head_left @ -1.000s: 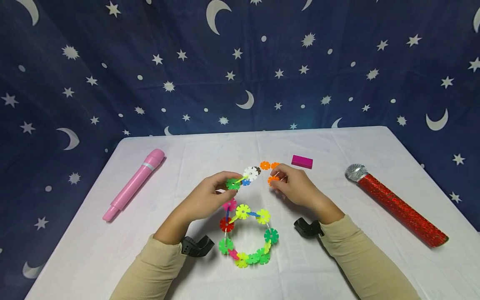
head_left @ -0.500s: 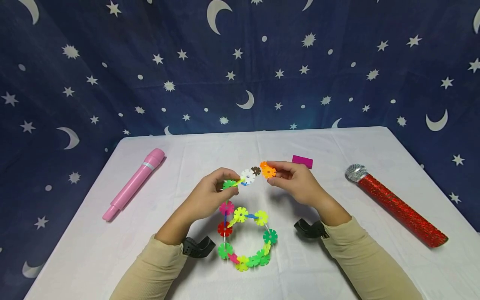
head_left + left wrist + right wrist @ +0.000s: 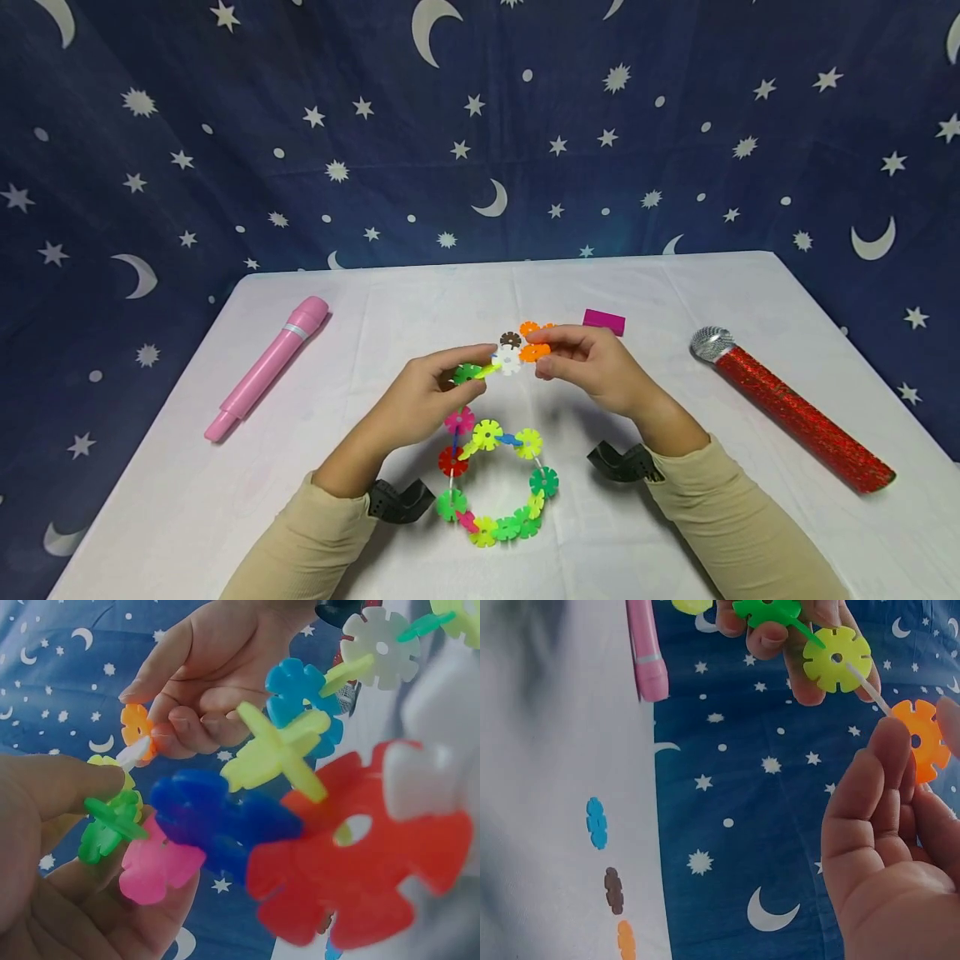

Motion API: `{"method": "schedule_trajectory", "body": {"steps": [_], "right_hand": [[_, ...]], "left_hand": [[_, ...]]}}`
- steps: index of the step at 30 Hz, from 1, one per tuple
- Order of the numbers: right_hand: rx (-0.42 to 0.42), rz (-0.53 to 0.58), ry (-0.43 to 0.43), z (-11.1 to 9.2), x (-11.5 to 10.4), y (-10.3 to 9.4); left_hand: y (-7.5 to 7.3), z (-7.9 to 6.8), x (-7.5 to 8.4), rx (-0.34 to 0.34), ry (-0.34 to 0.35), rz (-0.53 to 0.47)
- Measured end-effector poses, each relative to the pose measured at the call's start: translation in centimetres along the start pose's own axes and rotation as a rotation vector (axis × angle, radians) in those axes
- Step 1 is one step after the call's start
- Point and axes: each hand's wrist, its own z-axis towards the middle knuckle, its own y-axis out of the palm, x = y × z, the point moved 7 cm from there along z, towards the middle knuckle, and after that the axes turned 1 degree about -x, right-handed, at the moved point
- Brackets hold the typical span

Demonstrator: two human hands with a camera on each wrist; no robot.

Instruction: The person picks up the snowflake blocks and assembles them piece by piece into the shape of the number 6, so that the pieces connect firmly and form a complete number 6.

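Observation:
My left hand (image 3: 420, 396) pinches the upper end of a chain of notched plastic discs, near a green disc (image 3: 467, 373) and a yellow disc (image 3: 487, 371). From there a pink disc (image 3: 460, 420) and a red disc (image 3: 453, 461) lead down to a loop of several coloured discs. A white disc (image 3: 507, 360) sticks out past the yellow one. My right hand (image 3: 600, 367) pinches an orange disc (image 3: 922, 741) between thumb and fingers. In the right wrist view its edge meets the white disc (image 3: 870, 690); how deeply the slots engage is unclear.
Loose brown (image 3: 511, 339), orange (image 3: 528, 329) and blue (image 3: 597, 823) discs lie on the white-covered table beyond the hands. A magenta block (image 3: 603, 322) is behind the right hand. A pink microphone (image 3: 266, 371) lies left, a red glittery microphone (image 3: 802, 408) right.
My right hand has lifted the orange disc, turned it and brought it left to the white disc. The left hand keeps its hold on the chain, shifting only slightly.

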Motion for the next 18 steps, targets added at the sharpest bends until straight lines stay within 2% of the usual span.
{"method": "schedule_trajectory", "body": {"steps": [6,13,18], "right_hand": [[0.040,-0.003,-0.020,0.05,-0.17,-0.11],[0.024,-0.016,-0.011,0.11,0.09,0.19],[0.022,0.001,-0.044,0.18,0.07,0.62]], "left_hand": [[0.05,-0.05,0.18,-0.004,0.009,0.004],[-0.03,-0.05,0.22,0.006,0.016,-0.002],[-0.11,-0.05,0.28,0.027,0.022,-0.009]]}}
